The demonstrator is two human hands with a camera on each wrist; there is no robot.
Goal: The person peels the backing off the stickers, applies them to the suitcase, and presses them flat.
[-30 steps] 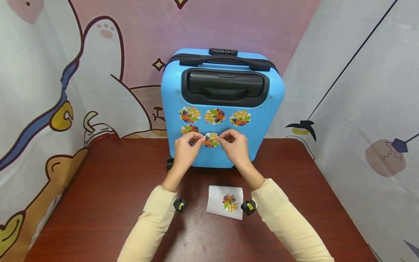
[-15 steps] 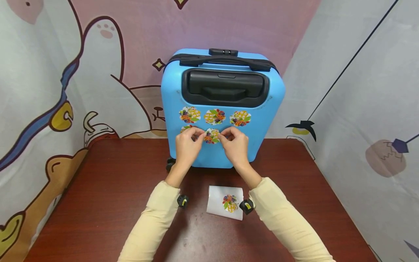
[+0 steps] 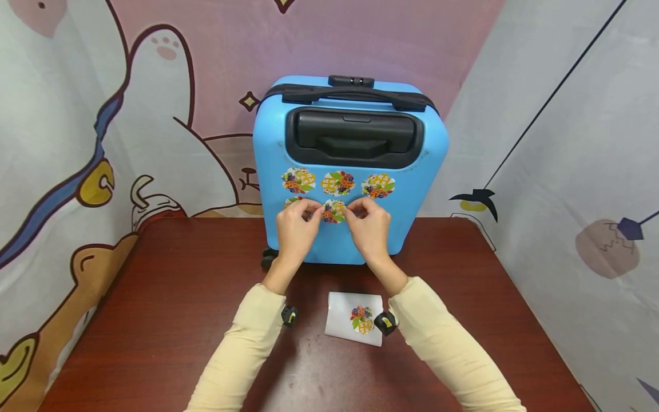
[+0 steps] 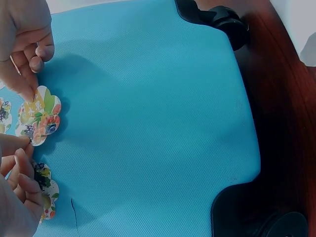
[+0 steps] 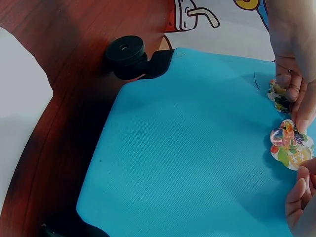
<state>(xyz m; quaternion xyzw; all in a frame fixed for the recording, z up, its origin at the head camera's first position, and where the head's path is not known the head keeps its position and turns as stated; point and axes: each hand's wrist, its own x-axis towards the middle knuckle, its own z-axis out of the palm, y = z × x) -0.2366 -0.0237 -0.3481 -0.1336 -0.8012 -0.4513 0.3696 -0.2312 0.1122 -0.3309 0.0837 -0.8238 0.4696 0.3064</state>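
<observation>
Between both hands is a round, scallop-edged fruit sticker point(image 3: 333, 212), close against the front of a blue suitcase point(image 3: 340, 246). My left hand point(image 3: 297, 229) pinches its left edge with thumb and forefinger; my right hand point(image 3: 370, 226) pinches the right edge the same way. In the left wrist view the sticker point(image 4: 42, 116) casts a shadow on the ribbed blue shell. A row of three similar stickers, among them the middle sticker point(image 3: 338, 183), is on the case just above. Another sticker point(image 4: 47, 190) to the left is partly covered by my left hand.
A white backing sheet point(image 3: 340, 320) bearing one fruit sticker point(image 3: 362, 319) lies on the brown table point(image 3: 206, 320), below the suitcase. The case stands at the table's back, against a patterned cloth point(image 3: 401, 40). A black wheel point(image 3: 268, 258) sticks out at its lower left.
Both hands have moved slightly up the suitcase with the sticker between them, bringing it nearer the upper row. My left hand now covers more of the sticker to the left.
</observation>
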